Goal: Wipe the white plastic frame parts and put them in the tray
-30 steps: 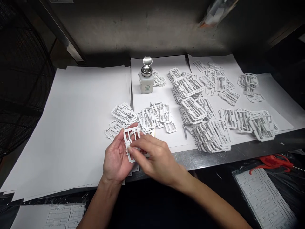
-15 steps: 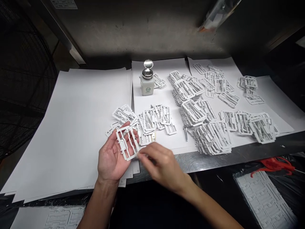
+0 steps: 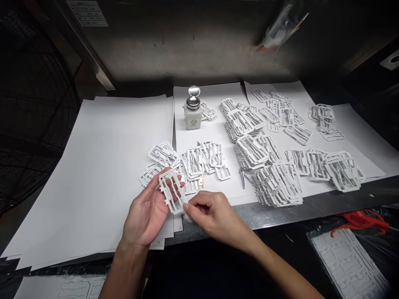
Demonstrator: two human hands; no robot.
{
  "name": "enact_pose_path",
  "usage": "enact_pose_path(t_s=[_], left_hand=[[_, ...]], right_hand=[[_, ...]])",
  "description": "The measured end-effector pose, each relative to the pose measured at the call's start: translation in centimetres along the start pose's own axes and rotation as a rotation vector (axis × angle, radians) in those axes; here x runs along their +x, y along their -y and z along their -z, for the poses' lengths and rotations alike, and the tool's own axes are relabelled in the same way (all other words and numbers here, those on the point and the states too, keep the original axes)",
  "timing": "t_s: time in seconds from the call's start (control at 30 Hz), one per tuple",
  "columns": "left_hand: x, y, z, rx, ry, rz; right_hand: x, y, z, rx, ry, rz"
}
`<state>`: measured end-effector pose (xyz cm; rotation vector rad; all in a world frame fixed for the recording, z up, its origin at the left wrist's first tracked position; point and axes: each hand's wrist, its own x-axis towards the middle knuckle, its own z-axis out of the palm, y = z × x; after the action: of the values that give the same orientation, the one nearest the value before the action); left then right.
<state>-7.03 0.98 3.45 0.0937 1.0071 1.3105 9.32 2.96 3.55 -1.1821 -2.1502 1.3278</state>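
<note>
- Several sheets of paper (image 3: 106, 166) cover the bench (image 3: 262, 216); we see most white parts lying on them.
- Right of centre, we have packed stacks (image 3: 277, 185); looser parts (image 3: 286, 117) lie beyond, and a near pile (image 3: 195, 161) lies just past the hands. Which are done and which are left, we can't tell.
- Lower right, a bagged lot (image 3: 350, 261) looks untouched, we'd judge.
- Right hand (image 3: 220, 214): forearm slants in from the right, back of hand up, thumb and index pinching the frame (image 3: 167, 193) at its near right corner.
- Left hand (image 3: 145, 218): palm up, cradling that frame, fingers curled beneath it.
- Frame: in both hands, tilted, near the bench's front edge; mid-handling, we judge, inner bars in place.
- Metal tool (image 3: 242, 179): beside the stacks, unheld.
</note>
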Motion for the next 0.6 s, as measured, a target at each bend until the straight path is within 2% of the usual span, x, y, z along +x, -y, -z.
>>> enact_pose_path(t_s=[0.1,0.2,0.27,0.33,0.47,0.6], left_hand=[[-0.7,0.3,-0.8,0.094,-0.080,-0.067],[-0.9,0.9,-1.5,0.130,-0.138,-0.085],[-0.7,1.3,-1.5,0.069,-0.100,-0.009],[-0.5,1.4,-1.1,-0.021,-0.028,0.065],[-0.3,1.3,-0.4,-0.084,0.074,0.075],[-0.4,1.4,-0.5,-0.055,0.105,0.121]], right_hand=[[-0.1,1.2,-0.1,-0.354,-0.080,0.164],[-0.5,2.3,-0.4,-0.504,-0.005,0.308],[-0.8,2.6,-0.1,-0.410,0.060,0.319],[-1.1,2.3,0.8,-0.220,0.060,0.254],[-0.7,0.6,3.3,0.077,-0.165,0.025],[0.9,-0.2,4.2,0.207,-0.302,-0.002]])
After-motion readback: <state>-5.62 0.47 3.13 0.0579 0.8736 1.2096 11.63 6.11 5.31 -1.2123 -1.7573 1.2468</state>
